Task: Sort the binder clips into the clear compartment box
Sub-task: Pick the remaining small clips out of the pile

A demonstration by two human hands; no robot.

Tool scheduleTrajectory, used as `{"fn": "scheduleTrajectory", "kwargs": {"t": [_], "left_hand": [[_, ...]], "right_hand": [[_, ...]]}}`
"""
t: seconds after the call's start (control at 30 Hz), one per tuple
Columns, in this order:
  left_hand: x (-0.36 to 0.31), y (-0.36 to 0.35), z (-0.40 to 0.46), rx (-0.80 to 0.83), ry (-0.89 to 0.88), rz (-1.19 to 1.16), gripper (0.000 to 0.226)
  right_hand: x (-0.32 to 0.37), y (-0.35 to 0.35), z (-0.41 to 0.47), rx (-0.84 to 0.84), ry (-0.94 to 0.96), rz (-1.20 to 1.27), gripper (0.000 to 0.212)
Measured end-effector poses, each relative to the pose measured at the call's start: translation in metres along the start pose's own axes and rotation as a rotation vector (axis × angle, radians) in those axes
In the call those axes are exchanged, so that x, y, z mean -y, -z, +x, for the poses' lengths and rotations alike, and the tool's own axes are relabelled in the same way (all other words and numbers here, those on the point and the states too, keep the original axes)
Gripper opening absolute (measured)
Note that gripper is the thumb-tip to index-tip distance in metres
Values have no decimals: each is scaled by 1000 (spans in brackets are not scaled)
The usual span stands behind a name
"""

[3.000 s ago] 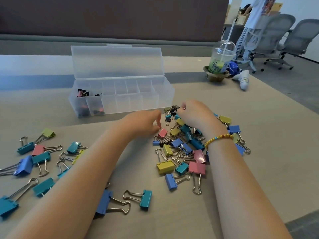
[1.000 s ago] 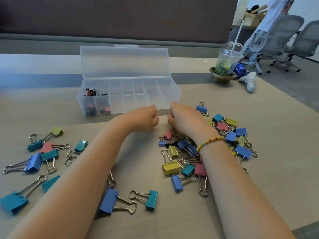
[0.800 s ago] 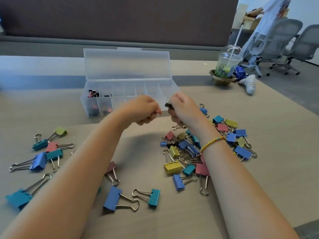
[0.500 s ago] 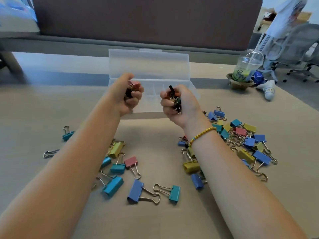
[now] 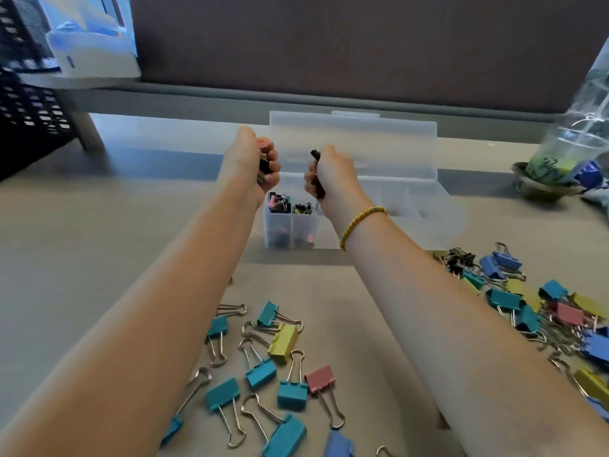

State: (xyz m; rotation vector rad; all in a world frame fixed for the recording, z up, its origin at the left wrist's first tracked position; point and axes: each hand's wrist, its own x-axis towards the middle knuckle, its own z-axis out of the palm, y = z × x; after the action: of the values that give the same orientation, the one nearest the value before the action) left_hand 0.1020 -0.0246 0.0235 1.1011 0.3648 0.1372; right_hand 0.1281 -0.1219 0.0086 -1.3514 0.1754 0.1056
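left hand (image 5: 247,163): raised above the near left end of the clear compartment box (image 5: 408,206), fingers curled into a fist around a small handful of dark mini binder clips (image 5: 263,164); a bit of yellow shows among them.

right hand (image 5: 333,176): raised just beside the left hand, apart from it, fingers curled around black mini binder clips (image 5: 317,174), one end poking up above the thumb. a beaded yellow bracelet (image 5: 359,222) circles the right wrist.

box: lying beyond and beneath both hands, its frosted lid (image 5: 389,140) standing open behind them. the two leftmost compartments, directly below the gap between the hands, hold small clips, black mostly, with one pink (image 5: 274,202) in the first. compartments right of the right hand are blurred; contents cannot be told.

loose clips, group one: between the two forearms, nearer the person than the hands, on the tan tabletop (image 5: 99,225); teal clips, a yellow clip (image 5: 283,343), a pink clip (image 5: 319,378), blue ones at the bottom edge.

loose clips, group two: right of the right forearm, a dense pile (image 5: 540,308) of blue, teal, yellow, pink and small black clips.

far right of the right hand: plastic drink cup (image 5: 573,136) in a small bowl (image 5: 540,189), blurred.

far left of the left hand: black perforated panel (image 5: 29,117).
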Motion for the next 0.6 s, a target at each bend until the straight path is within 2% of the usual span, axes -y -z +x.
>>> {"fn": "scheduleTrajectory", "kwargs": {"t": [0.3,0.43,0.6], "left_hand": [[5,-10,17,-116,-77,58,29],[6,-11,22,-141,-84,65,29],[9,-15,19,-136,-109,79,30]], "right_hand": [[-2,-4,9,208,78,-565,22],[-1,-1,7,245,91,-602,22],[3,5,6,204,142,-653,20]]}}
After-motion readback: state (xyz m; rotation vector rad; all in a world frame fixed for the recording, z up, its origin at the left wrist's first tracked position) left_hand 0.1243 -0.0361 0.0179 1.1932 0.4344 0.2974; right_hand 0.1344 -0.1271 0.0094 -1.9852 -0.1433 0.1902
